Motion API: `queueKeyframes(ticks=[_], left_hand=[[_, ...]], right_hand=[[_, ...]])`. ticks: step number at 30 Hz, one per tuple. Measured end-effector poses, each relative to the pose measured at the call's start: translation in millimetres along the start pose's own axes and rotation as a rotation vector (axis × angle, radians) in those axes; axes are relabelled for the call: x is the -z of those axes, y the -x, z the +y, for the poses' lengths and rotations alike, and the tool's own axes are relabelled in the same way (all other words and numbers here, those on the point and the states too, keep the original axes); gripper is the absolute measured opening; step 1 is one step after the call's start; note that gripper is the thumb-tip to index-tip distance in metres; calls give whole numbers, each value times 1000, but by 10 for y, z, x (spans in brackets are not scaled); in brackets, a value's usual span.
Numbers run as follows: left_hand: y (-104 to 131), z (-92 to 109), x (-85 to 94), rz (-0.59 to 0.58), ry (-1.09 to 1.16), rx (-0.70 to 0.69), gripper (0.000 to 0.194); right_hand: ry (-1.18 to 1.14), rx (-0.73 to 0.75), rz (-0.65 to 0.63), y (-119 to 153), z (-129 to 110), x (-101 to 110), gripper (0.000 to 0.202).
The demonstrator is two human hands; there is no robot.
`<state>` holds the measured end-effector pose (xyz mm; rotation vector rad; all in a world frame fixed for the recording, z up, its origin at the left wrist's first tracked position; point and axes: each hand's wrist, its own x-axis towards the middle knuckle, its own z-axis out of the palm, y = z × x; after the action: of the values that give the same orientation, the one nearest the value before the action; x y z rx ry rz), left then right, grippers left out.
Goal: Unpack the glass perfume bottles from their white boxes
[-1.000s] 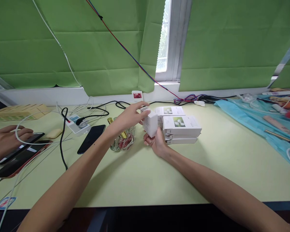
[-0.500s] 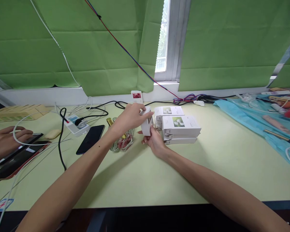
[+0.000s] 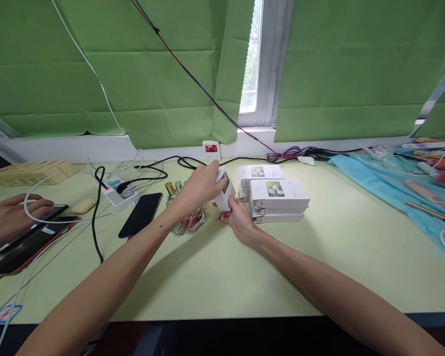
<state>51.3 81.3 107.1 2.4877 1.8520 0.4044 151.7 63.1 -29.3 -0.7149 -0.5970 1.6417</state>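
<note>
Both of my hands are closed on one small white box point(image 3: 223, 192), which stands tilted above the table and has a printed picture on its side. My left hand point(image 3: 203, 182) grips it from the upper left, and my right hand point(image 3: 239, 219) supports it from below and the right. Just right of it, several white boxes point(image 3: 280, 201) with flower pictures lie stacked. Glass perfume bottles point(image 3: 196, 221) with gold caps point(image 3: 169, 187) stand to the left, partly hidden behind my left wrist.
A black phone point(image 3: 141, 215) and a power strip point(image 3: 122, 194) with cables lie to the left. Another person's hand point(image 3: 20, 215) rests on a phone at far left. A small white box point(image 3: 211, 151) leans at the back. Blue sheeting point(image 3: 383, 185) with loose items covers the right side.
The held box has turned, so its printed side now faces more toward me. My left hand has shifted slightly along it, and the view has moved a little.
</note>
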Motion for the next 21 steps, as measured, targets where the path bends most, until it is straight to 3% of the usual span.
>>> queueKeyframes(ticks=[13, 21], left_hand=[[-115, -128, -13, 52, 43, -43, 16], [-367, -248, 40, 22, 34, -6, 26]], right_hand=[[-2, 0, 2, -2, -17, -21, 21], [34, 20, 20, 11, -25, -37, 15]])
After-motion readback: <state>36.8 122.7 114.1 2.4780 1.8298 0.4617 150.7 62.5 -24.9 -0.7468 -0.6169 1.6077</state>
